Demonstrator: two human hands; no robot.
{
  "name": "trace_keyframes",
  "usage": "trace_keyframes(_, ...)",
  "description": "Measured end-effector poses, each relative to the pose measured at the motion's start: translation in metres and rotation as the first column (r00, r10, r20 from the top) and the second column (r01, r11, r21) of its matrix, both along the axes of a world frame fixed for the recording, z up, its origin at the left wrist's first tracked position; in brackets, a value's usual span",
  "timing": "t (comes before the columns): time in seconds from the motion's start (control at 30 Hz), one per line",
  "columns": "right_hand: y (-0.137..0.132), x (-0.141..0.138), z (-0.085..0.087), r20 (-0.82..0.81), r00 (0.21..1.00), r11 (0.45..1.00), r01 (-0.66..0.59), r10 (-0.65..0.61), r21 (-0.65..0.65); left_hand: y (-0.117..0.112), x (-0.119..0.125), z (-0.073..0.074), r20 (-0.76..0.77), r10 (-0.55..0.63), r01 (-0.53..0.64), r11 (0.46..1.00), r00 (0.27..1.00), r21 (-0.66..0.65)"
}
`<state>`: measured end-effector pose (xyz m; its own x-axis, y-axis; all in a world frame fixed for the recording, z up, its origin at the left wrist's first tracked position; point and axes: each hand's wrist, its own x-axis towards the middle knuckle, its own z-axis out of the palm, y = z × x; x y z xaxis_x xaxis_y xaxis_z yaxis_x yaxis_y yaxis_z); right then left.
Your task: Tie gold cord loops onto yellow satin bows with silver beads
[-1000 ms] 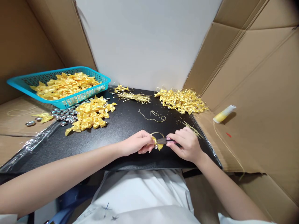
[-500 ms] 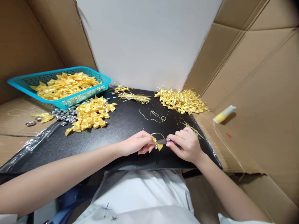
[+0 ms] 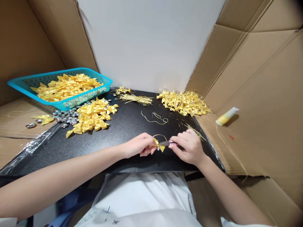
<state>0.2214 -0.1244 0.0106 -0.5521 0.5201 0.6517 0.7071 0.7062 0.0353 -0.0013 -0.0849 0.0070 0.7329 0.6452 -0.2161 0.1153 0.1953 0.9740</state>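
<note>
1. Left hand [image 3: 144,145] pinches a bow [image 3: 162,148], lower centre; right hand [image 3: 188,146] is closed round a tool [image 3: 166,143], tip at the bow;
2. Wired bows [image 3: 184,102], upper right, look done; plain bows [image 3: 91,116], centre left, and the basketful [image 3: 63,104] seem left to do.

Left fingers [image 3: 149,142] and right fingers [image 3: 180,140] curled, forearms [image 3: 78,168] (bare) angled inward.

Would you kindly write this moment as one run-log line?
left hand: holding bow | right hand: gripping tool, tip at bow | basket: left, holding bows | spool: right
</note>
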Motion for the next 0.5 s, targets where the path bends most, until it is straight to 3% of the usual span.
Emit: trace_keyframes(0.5,-0.0009,-0.0017,0.0016,0.030,1.000,0.999,0.006,-0.007,0.037,-0.0011,-0.0001,0.0010,-0.033,0.000,0.000,1.000,0.999,0.006)
